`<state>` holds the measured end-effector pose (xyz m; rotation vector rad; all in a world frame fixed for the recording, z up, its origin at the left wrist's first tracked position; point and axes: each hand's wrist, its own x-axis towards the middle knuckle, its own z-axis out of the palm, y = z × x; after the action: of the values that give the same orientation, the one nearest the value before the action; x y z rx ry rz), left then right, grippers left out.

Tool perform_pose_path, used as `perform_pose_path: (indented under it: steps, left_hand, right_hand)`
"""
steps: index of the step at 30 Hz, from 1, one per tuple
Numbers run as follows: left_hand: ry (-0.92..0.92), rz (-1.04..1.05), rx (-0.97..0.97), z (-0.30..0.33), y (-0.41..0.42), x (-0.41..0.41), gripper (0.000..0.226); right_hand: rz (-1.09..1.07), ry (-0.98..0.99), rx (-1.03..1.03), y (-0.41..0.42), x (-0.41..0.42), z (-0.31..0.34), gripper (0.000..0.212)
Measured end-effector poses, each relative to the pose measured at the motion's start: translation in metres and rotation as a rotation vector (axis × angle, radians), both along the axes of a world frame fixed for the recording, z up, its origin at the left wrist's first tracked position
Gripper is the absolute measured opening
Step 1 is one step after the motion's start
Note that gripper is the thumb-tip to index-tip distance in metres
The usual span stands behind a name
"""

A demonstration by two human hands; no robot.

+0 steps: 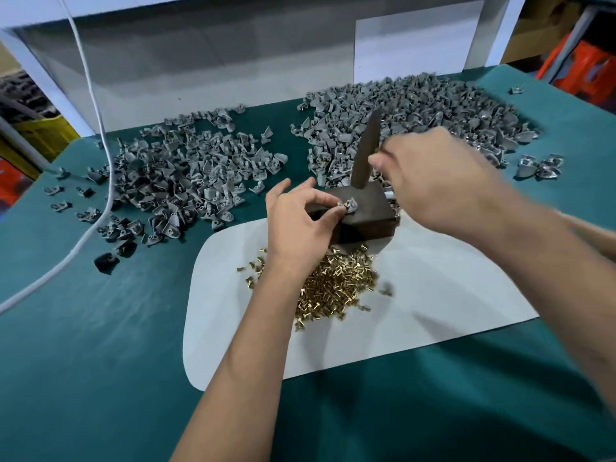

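1. With the fingers of our left hand [300,225], we are pinching a small grey part [349,206] on the dark block [370,213].
2. Our right hand [436,185] fingers are wrapping round a dark bar [368,148] standing there.

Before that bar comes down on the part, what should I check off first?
1. Seating: left hand pinches grey part on dark block's top face: ok.
2. Tool: right hand grips flat bar over the block: ok.
3. Finger clearance: left fingertips touch the part: not ok.
4. Rivet seated in part: cannot tell, too small.
5. Supply: brass rivets piled on white mat beside block: ok.
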<state>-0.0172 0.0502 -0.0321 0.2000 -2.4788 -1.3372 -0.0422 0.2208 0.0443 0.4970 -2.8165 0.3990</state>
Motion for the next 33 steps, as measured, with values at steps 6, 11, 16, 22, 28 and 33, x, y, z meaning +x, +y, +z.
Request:
perform_pose_path:
  steps: [6, 11, 16, 22, 28, 33]
  left_hand:
    - [-0.006, 0.013, 0.000, -0.001, 0.000, 0.000, 0.011]
    - [0.005, 0.011, -0.019, -0.001, -0.002, -0.001, 0.009]
    - [0.003, 0.011, -0.014, 0.001, -0.001, 0.002, 0.014]
    - [0.008, 0.018, -0.019, -0.001, -0.002, 0.000, 0.011]
    - [0.007, 0.008, 0.030, 0.001, -0.002, 0.001, 0.013]
    - [-0.019, -0.042, 0.064, 0.002, -0.001, 0.005, 0.016]
  right_hand:
    - [0.050, -0.123, 0.122, -0.005, 0.009, -0.013, 0.029]
    - [0.054, 0.104, -0.176, -0.001, 0.005, -0.007, 0.027]
    - [0.046, -0.131, 0.087, -0.004, 0.002, -0.010, 0.029]
    - [0.107, -0.012, -0.003, -0.007, 0.005, -0.011, 0.027]
    - [0.097, -0.079, 0.069, 0.011, -0.004, -0.008, 0.031]
    - [-0.069, -0.136, -0.032, 0.054, -0.019, -0.017, 0.028]
